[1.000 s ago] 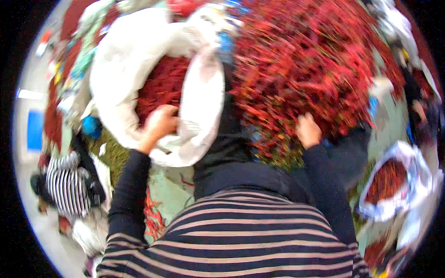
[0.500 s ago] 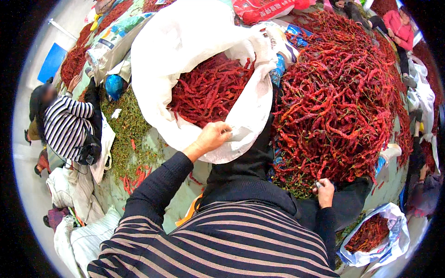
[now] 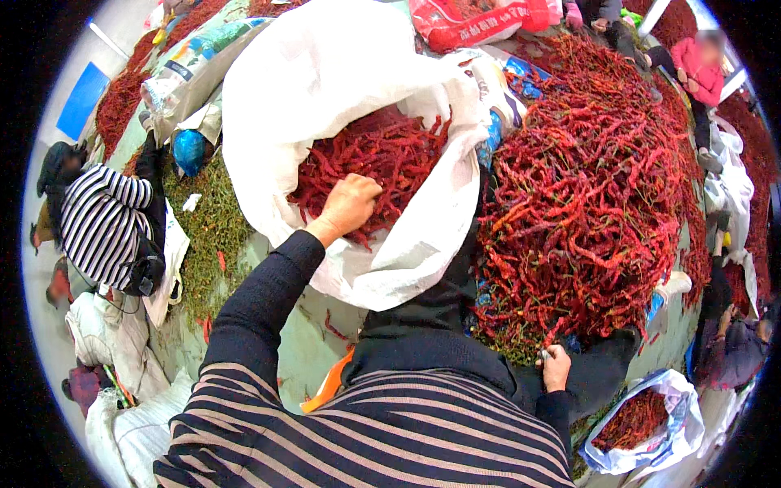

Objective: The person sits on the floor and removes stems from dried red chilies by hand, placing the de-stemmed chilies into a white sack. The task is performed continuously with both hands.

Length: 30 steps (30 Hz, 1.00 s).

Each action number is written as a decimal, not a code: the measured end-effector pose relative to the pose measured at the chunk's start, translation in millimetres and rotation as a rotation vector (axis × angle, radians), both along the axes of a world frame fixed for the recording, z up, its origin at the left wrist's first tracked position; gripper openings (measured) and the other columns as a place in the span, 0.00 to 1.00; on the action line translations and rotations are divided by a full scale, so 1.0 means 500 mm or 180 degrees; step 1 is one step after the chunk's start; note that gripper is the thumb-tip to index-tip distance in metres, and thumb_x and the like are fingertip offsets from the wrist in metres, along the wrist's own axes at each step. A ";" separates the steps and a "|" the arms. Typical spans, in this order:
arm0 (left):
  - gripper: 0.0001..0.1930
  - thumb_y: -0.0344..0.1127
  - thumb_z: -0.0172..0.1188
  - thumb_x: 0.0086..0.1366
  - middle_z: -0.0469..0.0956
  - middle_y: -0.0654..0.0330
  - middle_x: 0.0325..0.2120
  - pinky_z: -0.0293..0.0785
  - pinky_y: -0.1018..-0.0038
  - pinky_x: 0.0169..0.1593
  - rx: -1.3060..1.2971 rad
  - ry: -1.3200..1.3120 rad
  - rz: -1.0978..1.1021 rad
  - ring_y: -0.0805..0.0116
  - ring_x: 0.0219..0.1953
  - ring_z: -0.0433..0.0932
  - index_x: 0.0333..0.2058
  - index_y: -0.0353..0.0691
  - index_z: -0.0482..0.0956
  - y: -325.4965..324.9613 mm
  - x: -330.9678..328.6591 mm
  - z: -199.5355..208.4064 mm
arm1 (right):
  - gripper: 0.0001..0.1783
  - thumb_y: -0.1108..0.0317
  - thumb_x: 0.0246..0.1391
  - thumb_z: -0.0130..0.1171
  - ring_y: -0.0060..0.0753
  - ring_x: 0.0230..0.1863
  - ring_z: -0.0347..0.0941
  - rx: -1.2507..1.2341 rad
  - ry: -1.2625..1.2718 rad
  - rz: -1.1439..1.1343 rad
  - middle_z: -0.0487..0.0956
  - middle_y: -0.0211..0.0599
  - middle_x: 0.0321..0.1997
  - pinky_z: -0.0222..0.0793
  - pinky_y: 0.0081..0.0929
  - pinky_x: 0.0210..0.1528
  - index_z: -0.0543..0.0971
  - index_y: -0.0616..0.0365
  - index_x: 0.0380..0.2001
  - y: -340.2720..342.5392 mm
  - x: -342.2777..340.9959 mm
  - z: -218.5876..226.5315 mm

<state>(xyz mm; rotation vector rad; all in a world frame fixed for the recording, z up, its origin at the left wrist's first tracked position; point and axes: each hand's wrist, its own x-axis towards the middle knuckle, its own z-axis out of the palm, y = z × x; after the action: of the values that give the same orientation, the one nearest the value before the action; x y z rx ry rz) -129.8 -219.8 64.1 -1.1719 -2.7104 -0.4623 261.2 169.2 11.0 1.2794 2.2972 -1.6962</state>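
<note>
A large white woven sack stands rolled open in front of me, with dried red chilies inside. My left hand is over the sack's mouth, just above or touching these chilies. Its fingers are curled closed, and anything in them is hidden. To the right spreads a big heap of long red chilies. At its near edge my right hand is closed in a pinch. Something small and greyish shows at its fingertips, too small to name. Green stems lie beside that hand.
A smaller white-and-blue bag of dark red chilies stands at lower right. Green stems cover the ground left of the sack. A person in a striped top sits at left, another in pink at far right. A red bag lies at the back.
My left hand has gone from the sack's near rim forward over the chilies inside. My right hand has shifted slightly left and nearer. The whole view has moved a little.
</note>
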 end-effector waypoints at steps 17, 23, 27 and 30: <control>0.14 0.36 0.48 0.53 0.76 0.58 0.40 0.60 0.65 0.51 -0.2959 -0.0836 0.1707 0.57 0.45 0.71 0.35 0.46 0.80 -0.148 -0.094 0.018 | 0.03 0.80 0.43 0.49 0.26 0.19 0.72 0.0411 0.0006 0.0180 0.72 0.38 0.19 0.67 0.24 0.22 0.71 0.67 0.25 0.002 0.005 -0.042; 0.10 0.36 0.51 0.49 0.75 0.55 0.34 0.65 0.57 0.40 -0.2233 -0.0129 0.1247 0.56 0.38 0.73 0.28 0.44 0.80 -0.075 -0.033 0.070 | 0.00 0.81 0.45 0.50 0.29 0.17 0.73 0.0314 0.0267 0.0284 0.74 0.41 0.19 0.69 0.25 0.19 0.70 0.68 0.24 -0.008 -0.002 -0.025; 0.08 0.37 0.52 0.46 0.75 0.52 0.24 0.72 0.63 0.34 -0.0395 -0.0275 0.0305 0.55 0.28 0.75 0.20 0.40 0.76 0.044 0.019 0.117 | 0.03 0.81 0.48 0.46 0.27 0.19 0.71 -0.0146 0.0560 0.0180 0.74 0.42 0.22 0.68 0.26 0.21 0.70 0.69 0.25 -0.027 0.000 -0.040; 0.09 0.34 0.53 0.49 0.75 0.50 0.25 0.71 0.63 0.38 0.0828 -0.1105 -0.0041 0.52 0.32 0.75 0.28 0.37 0.76 0.148 0.095 0.116 | 0.06 0.81 0.47 0.46 0.29 0.20 0.71 -0.0789 0.0621 -0.0203 0.74 0.41 0.24 0.70 0.26 0.23 0.71 0.71 0.30 -0.053 -0.030 -0.020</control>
<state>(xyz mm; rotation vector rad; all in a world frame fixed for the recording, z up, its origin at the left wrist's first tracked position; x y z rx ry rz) -82.4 -145.6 122.2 -1.1258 -2.8018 -1.0748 246.4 142.7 0.9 1.1978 2.0697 -2.1346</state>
